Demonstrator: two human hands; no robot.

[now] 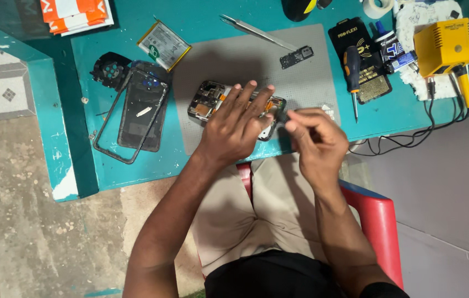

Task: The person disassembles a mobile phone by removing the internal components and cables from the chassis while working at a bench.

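The left hand (238,128) is lying flat with fingers spread over an opened phone body (212,100), pressing it onto the grey work mat (306,83) near the mat's front edge. The right hand (313,137) is hovering just beside the phone's right end, its thumb and forefinger pinched together; it seems to be holding something small and dark, though the view is too poor to say what.

Tweezers (256,32) are lying across the mat's back edge, and a small circuit board (297,56) is sitting just below them. A detached back cover and frame (135,113) are resting on the teal table (201,22) left of the mat, with a flat battery (163,44) behind them. A screwdriver (351,69) is lying off the mat's right edge, and a yellow soldering station (444,47) is standing at the table's far right corner.
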